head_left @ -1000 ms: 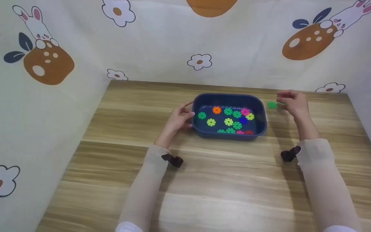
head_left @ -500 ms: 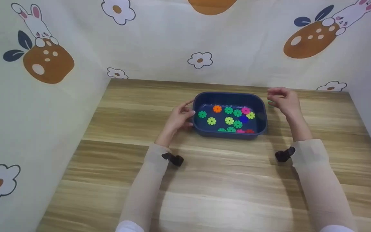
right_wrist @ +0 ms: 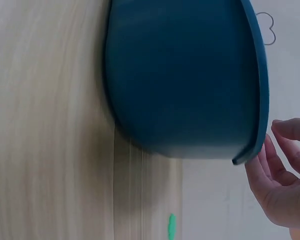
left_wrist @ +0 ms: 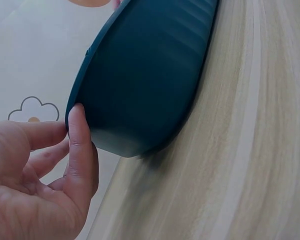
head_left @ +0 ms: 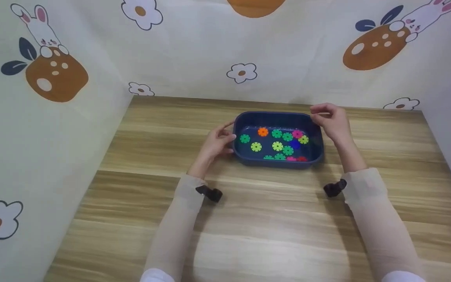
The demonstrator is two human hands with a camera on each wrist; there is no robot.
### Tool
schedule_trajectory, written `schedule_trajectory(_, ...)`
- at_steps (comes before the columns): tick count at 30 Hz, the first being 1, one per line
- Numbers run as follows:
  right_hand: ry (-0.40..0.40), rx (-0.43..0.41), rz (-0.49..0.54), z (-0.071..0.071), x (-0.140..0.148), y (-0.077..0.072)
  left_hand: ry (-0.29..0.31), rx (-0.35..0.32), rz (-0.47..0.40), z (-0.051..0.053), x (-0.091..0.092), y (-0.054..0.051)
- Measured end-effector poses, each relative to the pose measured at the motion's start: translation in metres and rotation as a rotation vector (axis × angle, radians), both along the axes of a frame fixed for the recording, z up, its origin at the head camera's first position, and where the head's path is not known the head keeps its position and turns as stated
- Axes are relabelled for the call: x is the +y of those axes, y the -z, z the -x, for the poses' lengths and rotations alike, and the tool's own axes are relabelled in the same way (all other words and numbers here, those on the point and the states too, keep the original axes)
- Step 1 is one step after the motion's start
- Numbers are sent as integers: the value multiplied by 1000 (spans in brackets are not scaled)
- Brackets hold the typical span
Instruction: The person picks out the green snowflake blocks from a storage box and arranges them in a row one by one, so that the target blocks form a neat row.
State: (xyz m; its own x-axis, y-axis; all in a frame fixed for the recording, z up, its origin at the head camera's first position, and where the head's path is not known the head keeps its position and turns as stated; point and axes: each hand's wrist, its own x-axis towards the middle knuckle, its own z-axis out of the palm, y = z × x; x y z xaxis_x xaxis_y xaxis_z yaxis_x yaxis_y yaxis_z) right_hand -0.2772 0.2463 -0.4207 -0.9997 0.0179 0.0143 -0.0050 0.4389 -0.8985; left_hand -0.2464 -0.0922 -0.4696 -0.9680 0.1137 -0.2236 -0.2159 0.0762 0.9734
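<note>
A dark blue plastic tub (head_left: 278, 164) stands on the wooden table, holding several small notched plastic discs, among them an orange disc (head_left: 263, 132). My left hand (head_left: 216, 141) pinches its left rim; in the left wrist view, the thumb and a finger (left_wrist: 79, 145) meet across the edge. My right hand (head_left: 332, 122) is at the far right corner, its fingers loosely curved. Fingertips touch or nearly touch the rim in the right wrist view, with a gap at one tip. Nothing shows between them. A green piece (right_wrist: 171, 226) lies beyond the tub there, hidden in the head view.
The wooden table (head_left: 264, 219) ends at a patterned cloth wall (head_left: 190, 47) behind the tub. Cloth walls also rise at the left and right. A small black wrist camera (head_left: 211, 193) sits on the left sleeve, and another black camera (head_left: 334, 188) on the right.
My right hand has moved left, from beside the green piece to the tub's far right corner. The green piece has gone from the head view. The left hand and tub stay put.
</note>
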Motion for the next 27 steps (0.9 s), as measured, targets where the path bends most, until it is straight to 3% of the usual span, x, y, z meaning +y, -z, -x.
schedule_trajectory(12,-90,21,81,1,-44,7,16,0,-25,2,-1,1)
schedule_trajectory(17,-102,-10,50,2,-62,11,13,0,-19,1,-1,-1)
schedule_trajectory(27,-135,-56,85,3,-93,18,11,-12,-14,0,-1,-1)
